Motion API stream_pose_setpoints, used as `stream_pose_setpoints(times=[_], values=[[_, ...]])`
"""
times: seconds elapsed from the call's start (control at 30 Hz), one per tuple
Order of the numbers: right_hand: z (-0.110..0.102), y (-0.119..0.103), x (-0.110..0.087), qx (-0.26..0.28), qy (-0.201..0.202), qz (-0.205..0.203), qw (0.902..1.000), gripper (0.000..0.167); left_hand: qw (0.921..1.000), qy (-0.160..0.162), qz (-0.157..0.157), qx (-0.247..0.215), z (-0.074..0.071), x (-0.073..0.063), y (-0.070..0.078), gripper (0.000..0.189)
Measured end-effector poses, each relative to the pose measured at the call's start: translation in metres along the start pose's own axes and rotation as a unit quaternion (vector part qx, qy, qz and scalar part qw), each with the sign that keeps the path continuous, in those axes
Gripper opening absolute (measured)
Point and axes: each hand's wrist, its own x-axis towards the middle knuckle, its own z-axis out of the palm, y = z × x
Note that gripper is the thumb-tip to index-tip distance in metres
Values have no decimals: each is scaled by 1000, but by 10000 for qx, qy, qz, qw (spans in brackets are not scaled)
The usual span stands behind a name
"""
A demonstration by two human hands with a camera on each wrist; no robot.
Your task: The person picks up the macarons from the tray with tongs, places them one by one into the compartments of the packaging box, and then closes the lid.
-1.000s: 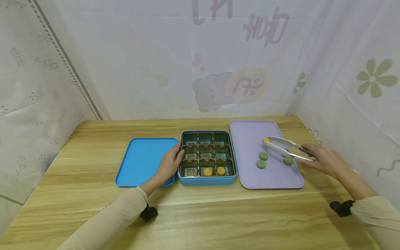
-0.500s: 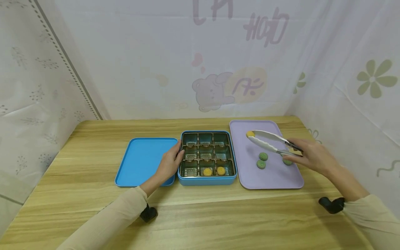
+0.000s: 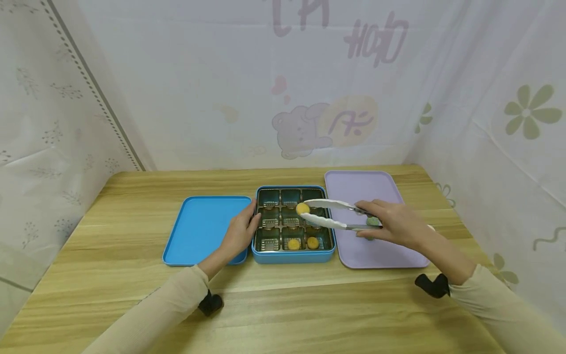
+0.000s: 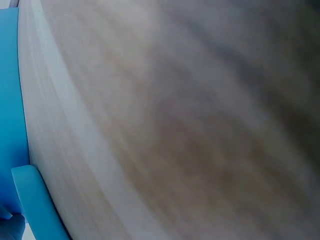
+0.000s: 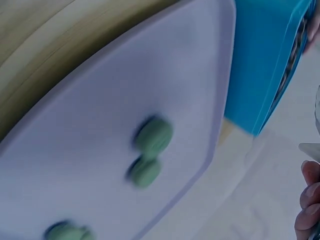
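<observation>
Positions are given on a clock face centred on the box (image 3: 292, 257), 12 o'clock away from me. The yellow cookie (image 3: 302, 209) is between the tips of the tongs (image 3: 324, 221), over the box, just off centre towards 2 o'clock; its height cannot be told. My right hand (image 3: 393, 223) is curled round the tongs, squeezing the handles. My left hand (image 3: 238, 228) touches the 9 o'clock wall; whether it pinches the rim, I cannot tell.

Handling (judged): cookie light, dry, fairly firm, liable to crumble or roll from the smooth tips. Grip opposite sides at mid-height; apply light, even pressure.

Appearance: small, round, plain yellow. Two similar cookies (image 3: 294, 244) occupy the 6 and 5 o'clock compartments. Green cookies (image 5: 154, 136) lie on the purple tray (image 3: 353, 191), at 3 o'clock.
</observation>
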Motion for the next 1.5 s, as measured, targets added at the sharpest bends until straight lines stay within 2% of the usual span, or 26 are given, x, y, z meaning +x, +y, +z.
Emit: stream_pose_setpoints(times=[0.27,0.5,0.67,0.87,1.1,1.23,1.37,1.5], values=[[19,-28,31,214,-507,-470,9974,61,10000,53,32,54,1,1,-2,48],[31,-41,45,184,-1012,-650,9926,62,9999,88,62,125,2,1,-3,48],[35,-44,47,36,-1137,-684,9911,64,9999,66,78,91,2,1,-3,48],[37,-46,46,14,-1036,-665,9924,65,9999,22,-1,128,3,1,-3,49],[39,-44,36,134,-894,-590,9942,63,10000,36,24,42,2,0,-1,49],[36,-39,24,301,-774,-321,9960,65,10000,2,-13,48,1,-1,1,49],[25,-29,1,345,-591,200,9975,64,10000,-39,-38,67,1,-1,2,50],[13,-7,-34,332,-274,554,9975,57,10000,-49,-64,45,1,0,1,50]])
